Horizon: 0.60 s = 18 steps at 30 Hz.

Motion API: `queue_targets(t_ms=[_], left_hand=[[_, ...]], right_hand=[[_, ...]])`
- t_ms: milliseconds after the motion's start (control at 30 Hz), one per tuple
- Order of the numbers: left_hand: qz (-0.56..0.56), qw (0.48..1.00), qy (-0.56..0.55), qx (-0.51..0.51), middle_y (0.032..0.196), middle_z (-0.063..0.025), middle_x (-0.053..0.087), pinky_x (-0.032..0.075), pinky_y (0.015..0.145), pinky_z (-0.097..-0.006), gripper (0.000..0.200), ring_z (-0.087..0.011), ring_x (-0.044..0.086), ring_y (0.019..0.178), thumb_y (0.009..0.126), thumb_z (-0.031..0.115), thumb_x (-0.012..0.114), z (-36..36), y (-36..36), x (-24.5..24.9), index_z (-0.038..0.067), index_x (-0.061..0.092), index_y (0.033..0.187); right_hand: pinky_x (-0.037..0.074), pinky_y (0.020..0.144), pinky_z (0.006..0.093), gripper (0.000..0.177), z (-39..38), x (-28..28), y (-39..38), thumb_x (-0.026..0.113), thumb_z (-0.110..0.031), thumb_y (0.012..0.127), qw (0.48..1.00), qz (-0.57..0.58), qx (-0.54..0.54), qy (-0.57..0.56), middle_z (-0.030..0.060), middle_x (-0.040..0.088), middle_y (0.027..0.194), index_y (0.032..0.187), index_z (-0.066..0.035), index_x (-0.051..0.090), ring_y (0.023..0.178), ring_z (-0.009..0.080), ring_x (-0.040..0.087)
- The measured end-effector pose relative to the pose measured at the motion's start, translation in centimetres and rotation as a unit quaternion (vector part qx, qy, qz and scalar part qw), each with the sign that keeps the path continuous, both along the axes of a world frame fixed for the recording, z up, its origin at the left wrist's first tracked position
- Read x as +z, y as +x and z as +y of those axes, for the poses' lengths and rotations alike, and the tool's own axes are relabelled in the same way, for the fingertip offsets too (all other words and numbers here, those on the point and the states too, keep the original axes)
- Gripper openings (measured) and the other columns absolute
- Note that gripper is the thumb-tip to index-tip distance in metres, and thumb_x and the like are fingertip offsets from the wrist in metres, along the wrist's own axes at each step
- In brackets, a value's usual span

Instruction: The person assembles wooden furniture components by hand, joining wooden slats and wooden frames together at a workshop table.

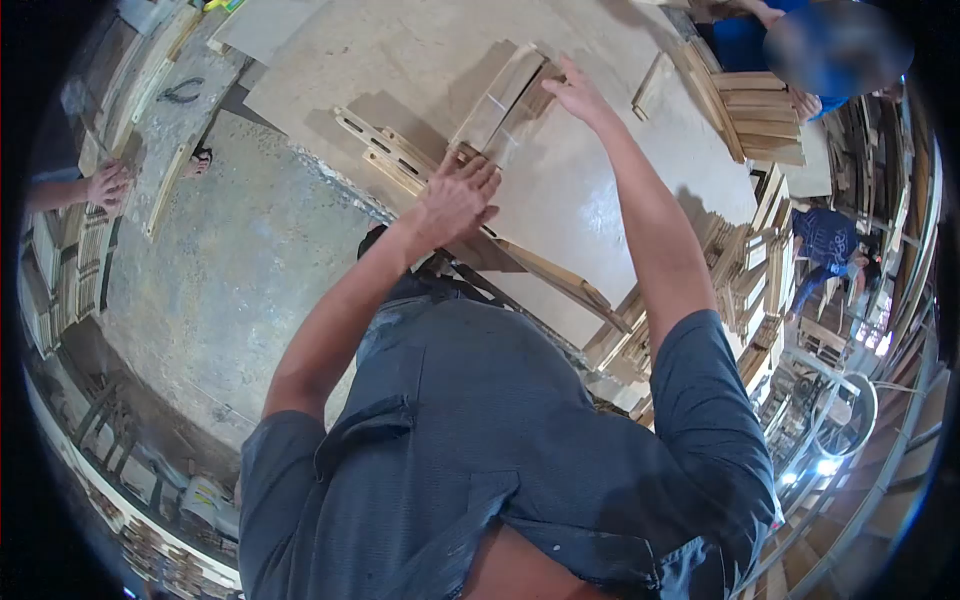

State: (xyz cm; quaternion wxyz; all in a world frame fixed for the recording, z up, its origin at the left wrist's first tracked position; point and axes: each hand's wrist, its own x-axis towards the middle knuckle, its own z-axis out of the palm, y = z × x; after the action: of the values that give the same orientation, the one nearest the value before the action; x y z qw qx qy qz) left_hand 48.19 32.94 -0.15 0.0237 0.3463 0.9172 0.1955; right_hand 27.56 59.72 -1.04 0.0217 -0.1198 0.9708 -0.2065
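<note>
A narrow wooden assembly (497,100) with a dark gap along its length lies on the pale work table (400,50). At its near end is my left hand (458,205), fingers stretched and slightly spread over the wood. My right hand (580,95) is beside the far end, fingers extended and thumb apart; whether it touches the wood is hard to tell. Just left of the assembly lie slotted wooden strips (385,150), partly hidden by my left hand. A longer wooden piece (560,275) sticks out by the table's near edge.
Stacked wooden pieces (740,270) stand at the right, with slats (755,110) farther back near a person in blue. A small strip (650,85) lies on the table. At the left, another person's hand (108,187) is near a bench holding pliers (182,90).
</note>
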Motion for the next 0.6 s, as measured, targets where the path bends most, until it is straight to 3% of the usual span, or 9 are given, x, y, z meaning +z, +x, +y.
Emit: queue_targets(t_ms=[167, 233, 300, 333, 367, 433, 500, 533, 600], left_hand=[[0.022, 0.999, 0.031, 0.026, 0.137, -0.0134, 0.065, 0.024, 0.124, -0.0580, 0.051, -0.0267, 0.054, 0.137, 0.098, 0.041, 0.061, 0.0, 0.8, -0.7, 0.001, 0.066, 0.129], [-0.008, 0.999, 0.025, 0.028, 0.135, -0.0133, 0.067, 0.022, 0.126, -0.0582, 0.052, -0.0255, 0.054, 0.137, 0.098, 0.042, 0.060, -0.2, 0.9, -0.3, 0.003, 0.065, 0.133], [-0.088, 0.996, -0.021, -0.003, 0.124, -0.0129, 0.072, 0.032, 0.121, -0.0558, 0.051, -0.0285, 0.063, 0.125, 0.097, 0.040, 0.064, -1.1, 0.1, 1.0, 0.003, 0.066, 0.132], [-0.087, 0.996, -0.022, -0.004, 0.124, -0.0129, 0.072, 0.032, 0.121, -0.0558, 0.051, -0.0285, 0.063, 0.125, 0.097, 0.040, 0.064, -1.7, -0.3, 1.5, 0.003, 0.066, 0.132], [-0.097, 0.989, 0.107, 0.029, 0.119, -0.0130, 0.073, 0.039, 0.115, -0.0515, 0.053, -0.0278, 0.066, 0.116, 0.095, 0.037, 0.067, -2.3, -0.8, 2.0, 0.001, 0.064, 0.134], [-0.104, 0.965, 0.234, 0.058, 0.114, -0.0131, 0.074, 0.046, 0.108, -0.0472, 0.055, -0.0270, 0.070, 0.107, 0.094, 0.035, 0.070, -3.2, -1.9, 4.2, 0.000, 0.063, 0.135], [-0.361, 0.870, 0.318, 0.109, 0.121, -0.0109, 0.074, 0.056, 0.094, -0.0383, 0.041, -0.0243, 0.073, 0.100, 0.093, 0.023, 0.075, -3.7, -2.9, 6.9, -0.002, 0.069, 0.124], [-0.336, 0.842, 0.423, -0.001, 0.110, -0.0076, 0.076, 0.056, 0.085, -0.0340, 0.042, -0.0192, 0.072, 0.090, 0.094, 0.024, 0.075, -3.5, -3.4, 4.7, -0.005, 0.068, 0.122], [-0.381, 0.828, 0.407, -0.059, 0.101, -0.0069, 0.075, 0.055, 0.082, -0.0336, 0.039, -0.0173, 0.070, 0.085, 0.094, 0.023, 0.075, -3.2, -3.4, 2.4, -0.005, 0.069, 0.120]], right_hand=[[0.047, 0.109, 0.0430, 0.071, -1.8, 3.5, 0.4, 0.077, -0.030, 0.081, 0.988, -0.148, -0.052, 0.004, 0.0246, 0.063, 0.138, 0.141, 0.002, 0.056, 0.129, 0.0388, 0.059], [0.051, 0.103, 0.0405, 0.066, -2.1, 7.4, 1.6, 0.078, -0.028, 0.081, 0.990, -0.124, -0.069, 0.003, 0.0212, 0.066, 0.133, 0.138, 0.001, 0.060, 0.122, 0.0341, 0.064], [0.054, 0.097, 0.0381, 0.061, -2.2, 11.4, 2.3, 0.080, -0.025, 0.080, 0.992, -0.099, -0.083, -0.002, 0.0179, 0.070, 0.128, 0.134, 0.000, 0.064, 0.114, 0.0294, 0.068], [0.054, 0.086, 0.0352, 0.050, -1.8, 13.4, 2.6, 0.080, -0.023, 0.081, 0.967, -0.239, -0.044, -0.074, 0.0129, 0.071, 0.113, 0.123, 0.000, 0.068, 0.099, 0.0228, 0.067], [0.053, 0.075, 0.0323, 0.039, -1.7, 15.3, 3.3, 0.081, -0.021, 0.081, 0.917, -0.373, -0.005, -0.144, 0.0079, 0.072, 0.099, 0.113, 0.000, 0.072, 0.085, 0.0162, 0.066], [0.050, 0.069, 0.0315, 0.031, -3.6, 19.9, 7.2, 0.080, -0.019, 0.082, 0.950, -0.286, 0.055, -0.110, 0.0043, 0.067, 0.089, 0.105, 0.000, 0.072, 0.078, 0.0122, 0.061], [0.046, 0.063, 0.0306, 0.023, -4.9, 23.1, 10.9, 0.079, -0.016, 0.084, 0.971, -0.196, 0.114, -0.071, 0.0007, 0.061, 0.080, 0.098, 0.000, 0.072, 0.071, 0.0081, 0.055], [0.046, 0.064, 0.0319, 0.021, -5.3, 24.2, 12.3, 0.078, -0.015, 0.085, 0.967, -0.186, 0.152, -0.081, 0.0026, 0.062, 0.080, 0.099, -0.001, 0.072, 0.072, 0.0109, 0.057], [0.047, 0.065, 0.0331, 0.020, -5.7, 24.7, 14.2, 0.077, -0.013, 0.086, 0.962, -0.174, 0.187, -0.092, 0.0046, 0.062, 0.080, 0.100, -0.001, 0.071, 0.073, 0.0137, 0.060]])
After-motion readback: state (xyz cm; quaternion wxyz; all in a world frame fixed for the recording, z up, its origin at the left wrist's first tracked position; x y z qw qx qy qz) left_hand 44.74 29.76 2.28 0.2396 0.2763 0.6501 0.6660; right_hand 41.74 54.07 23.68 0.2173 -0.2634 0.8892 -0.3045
